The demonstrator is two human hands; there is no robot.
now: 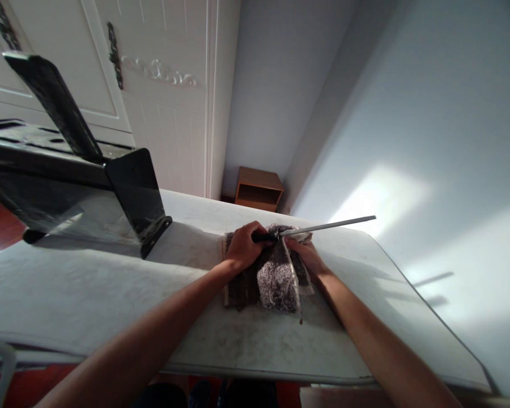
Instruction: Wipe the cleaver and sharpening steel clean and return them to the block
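My left hand [243, 247] is closed around the black handle of a long thin grey rod, which looks like a sharpening steel [329, 225]. The rod points right and slightly upward, above the table. A brown-and-white speckled cloth [278, 283] bunches under and around the handle, partly hanging in a fold toward me. My right hand [305, 253] grips the cloth close to where handle and rod meet; its fingers are partly hidden by the fabric. Part of the cloth lies flat on the table beneath my left hand.
A white, stained table [187, 323] carries a black-framed appliance [131, 192] with a raised panel at the left. A wooden cabinet [260, 180] stands beyond the far edge. White wardrobe doors [165, 113] rise behind; a pale wall [450, 141] borders the right side.
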